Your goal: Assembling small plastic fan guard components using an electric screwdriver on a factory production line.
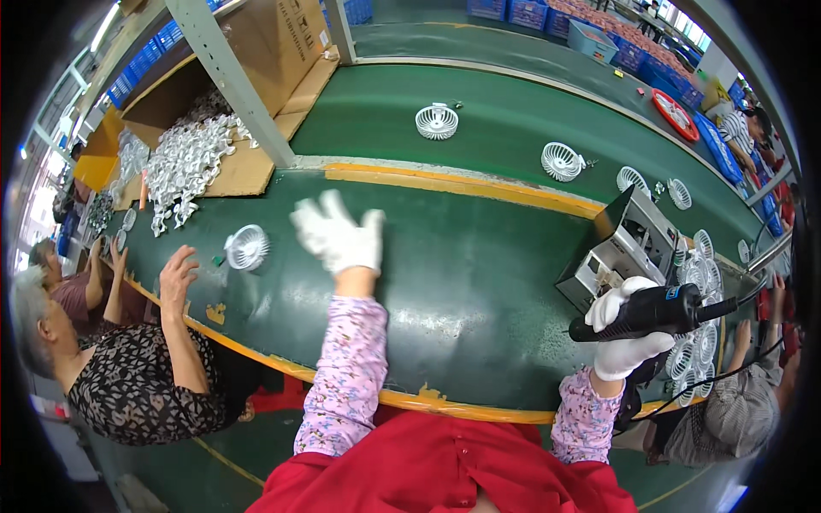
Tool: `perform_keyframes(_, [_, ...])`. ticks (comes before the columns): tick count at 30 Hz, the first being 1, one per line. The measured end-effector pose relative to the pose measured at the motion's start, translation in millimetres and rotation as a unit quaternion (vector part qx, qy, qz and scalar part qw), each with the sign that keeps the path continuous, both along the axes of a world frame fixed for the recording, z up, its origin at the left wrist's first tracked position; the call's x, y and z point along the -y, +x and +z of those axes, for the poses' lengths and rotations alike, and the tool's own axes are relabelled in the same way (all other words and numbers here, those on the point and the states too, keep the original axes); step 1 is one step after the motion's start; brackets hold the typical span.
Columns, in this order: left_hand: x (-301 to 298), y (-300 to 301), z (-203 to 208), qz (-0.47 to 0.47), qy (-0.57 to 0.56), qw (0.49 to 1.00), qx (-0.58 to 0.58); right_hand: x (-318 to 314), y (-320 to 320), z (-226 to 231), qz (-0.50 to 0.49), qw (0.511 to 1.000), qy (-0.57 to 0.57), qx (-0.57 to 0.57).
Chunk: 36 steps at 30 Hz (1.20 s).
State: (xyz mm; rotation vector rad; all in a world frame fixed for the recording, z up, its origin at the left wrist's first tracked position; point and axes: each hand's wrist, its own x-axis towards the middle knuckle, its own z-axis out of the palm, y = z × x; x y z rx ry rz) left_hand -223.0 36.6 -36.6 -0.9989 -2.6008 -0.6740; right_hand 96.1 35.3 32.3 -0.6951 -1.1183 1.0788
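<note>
My left hand (pixel 342 238), in a white glove, is open with its fingers spread over the green work surface (pixel 462 291), holding nothing. To its left lies a round, white ribbed fan housing (pixel 248 247) with a small green piece beside it. My right hand (pixel 631 356), also gloved, is wrapped round a black electric screwdriver (pixel 654 311). The tool lies almost level, its cord running off to the right. Just beyond it stands a metal box with an open front (pixel 620 248), perhaps a screw feeder. Several more ribbed housings (pixel 703 342) are piled right of the screwdriver.
A green conveyor belt (pixel 368 107) runs behind a raised yellow-edged ledge, carrying several fan housings (pixel 437 122). At the far left, white plastic parts (pixel 192 162) spill from a cardboard box (pixel 274 51) beside a metal post. A co-worker's hand (pixel 177 278) is near the left housing. Others sit right.
</note>
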Motion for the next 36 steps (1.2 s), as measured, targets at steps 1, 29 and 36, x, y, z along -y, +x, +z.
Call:
perform_keyframes(1, [4.3, -17.3, 8.9, 0.083, -0.046, 0.994, 0.051, -0.7, 0.3, -2.2, -0.002, 1.0, 0.0, 0.001])
perform_keyframes(29, [19.4, 135.6, -10.9, -0.645, -0.062, 0.747, 0.149, -15.4, -14.7, -47.3, 0.13, 0.979, -0.04, -0.153])
perform_keyframes(36, [18.6, 136.0, -9.7, -0.639, -0.094, 0.747, 0.159, -23.5, -19.7, -52.6, 0.193, 0.969, -0.072, -0.135])
